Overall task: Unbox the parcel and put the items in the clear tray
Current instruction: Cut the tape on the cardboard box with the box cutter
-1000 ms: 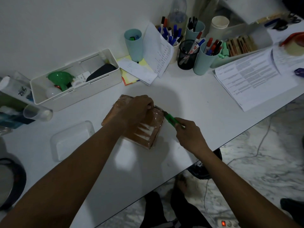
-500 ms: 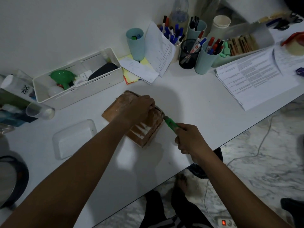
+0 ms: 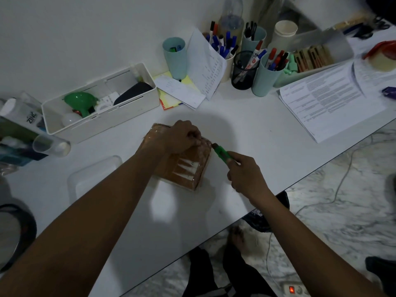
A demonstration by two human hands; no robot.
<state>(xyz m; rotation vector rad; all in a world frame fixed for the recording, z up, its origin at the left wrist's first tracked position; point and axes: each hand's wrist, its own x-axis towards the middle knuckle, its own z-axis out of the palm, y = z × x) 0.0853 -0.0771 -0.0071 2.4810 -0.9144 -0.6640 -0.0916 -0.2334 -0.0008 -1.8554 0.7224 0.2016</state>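
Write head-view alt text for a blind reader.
A person's left hand grips a taped brown parcel on a white table while the right hand holds a green cutter to its edge; a clear tray lies left of it.

One legible marking found: the word "ZINC", in dark capitals running lengthwise along a white tube [image 3: 25, 116] at the left edge of the desk. Smaller print beneath that word is too fine to read. The stapled papers [image 3: 330, 103] at right carry dense printed paragraphs in columns, none legible. The sheet [image 3: 209, 67] leaning against the pen cups shows columns of small entries, unreadable. The slip [image 3: 177, 91] lying below it bears faint lines, unreadable. The white label [image 3: 188, 168] on the parcel [image 3: 182, 181] sits under glossy tape with glare; its dark marks cannot be made out. The band on the marker [image 3: 255, 55] is illegible.
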